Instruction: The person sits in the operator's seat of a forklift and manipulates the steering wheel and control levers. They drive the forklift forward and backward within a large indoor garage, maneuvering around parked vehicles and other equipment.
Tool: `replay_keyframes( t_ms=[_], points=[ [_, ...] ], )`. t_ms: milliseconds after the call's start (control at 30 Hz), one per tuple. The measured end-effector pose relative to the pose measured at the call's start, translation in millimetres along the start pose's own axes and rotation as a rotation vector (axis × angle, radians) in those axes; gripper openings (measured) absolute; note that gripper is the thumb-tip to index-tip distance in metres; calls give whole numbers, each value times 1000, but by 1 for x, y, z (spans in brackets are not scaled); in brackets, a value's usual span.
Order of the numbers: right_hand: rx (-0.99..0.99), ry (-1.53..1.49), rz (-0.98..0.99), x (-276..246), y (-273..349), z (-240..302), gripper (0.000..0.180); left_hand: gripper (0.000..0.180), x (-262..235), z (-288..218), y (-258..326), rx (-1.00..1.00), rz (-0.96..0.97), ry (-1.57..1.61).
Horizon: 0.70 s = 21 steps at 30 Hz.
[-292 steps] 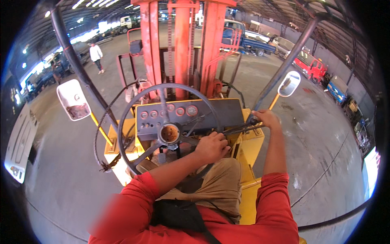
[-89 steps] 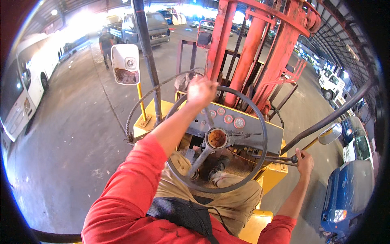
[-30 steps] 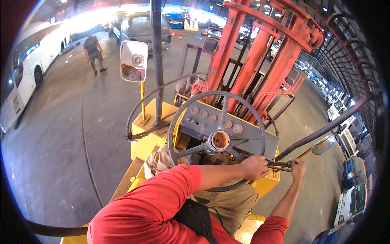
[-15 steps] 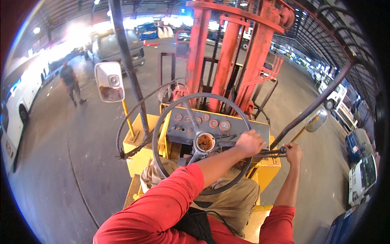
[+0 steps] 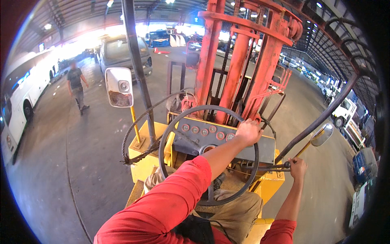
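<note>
My left arm, in a red sleeve, crosses over the black steering wheel [image 5: 163,156]. At the wheel's upper right, my left hand [image 5: 249,132] is closed on the rim. My right hand [image 5: 298,168] is closed around the end of a control lever, right of the wheel. Beside its fingers shows the black knob [image 5: 287,164] of a neighbouring lever. Behind the wheel stands a grey dashboard [image 5: 264,145] with several round, red-rimmed gauges [image 5: 204,132]. My forearm partly hides the wheel hub [image 5: 208,149].
Ahead rises the forklift's red mast [image 5: 235,77]. A looped cable [image 5: 129,142] hangs by the left post; mirrors stand left [image 5: 119,87] and right [image 5: 322,135]. A person [image 5: 76,87] is on the floor at left, near a white bus [image 5: 36,85] and a van [image 5: 122,55]. Trucks [image 5: 343,110] line the right.
The steering wheel has turned counter-clockwise, my left hand moving with its rim toward the upper right. My right hand stays at the lever. The surroundings have shifted slightly rightward and down in view.
</note>
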State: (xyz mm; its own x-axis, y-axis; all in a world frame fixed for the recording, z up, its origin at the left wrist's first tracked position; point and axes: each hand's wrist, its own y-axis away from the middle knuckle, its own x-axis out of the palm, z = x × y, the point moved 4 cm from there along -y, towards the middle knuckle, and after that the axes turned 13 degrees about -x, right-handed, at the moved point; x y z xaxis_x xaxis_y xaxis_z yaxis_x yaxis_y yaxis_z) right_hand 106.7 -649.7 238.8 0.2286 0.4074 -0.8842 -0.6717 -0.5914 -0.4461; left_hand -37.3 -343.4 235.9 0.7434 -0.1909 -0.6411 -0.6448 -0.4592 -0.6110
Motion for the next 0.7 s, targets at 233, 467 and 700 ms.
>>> replay_keyframes(
  t_ms=[233, 467, 700],
  points=[
    [-26, 19, -66, 16, -9, -5, 35, 32, -10, 29, -21, -50, 21, -34],
    [-11, 57, -57, 38, -18, -1, 33, 30, -19, 69, -37, -75, -28, -68],
    [-5, 13, -73, 68, -27, -7, 33, 32, -33, 120, -49, -98, -106, -165]
  ],
)
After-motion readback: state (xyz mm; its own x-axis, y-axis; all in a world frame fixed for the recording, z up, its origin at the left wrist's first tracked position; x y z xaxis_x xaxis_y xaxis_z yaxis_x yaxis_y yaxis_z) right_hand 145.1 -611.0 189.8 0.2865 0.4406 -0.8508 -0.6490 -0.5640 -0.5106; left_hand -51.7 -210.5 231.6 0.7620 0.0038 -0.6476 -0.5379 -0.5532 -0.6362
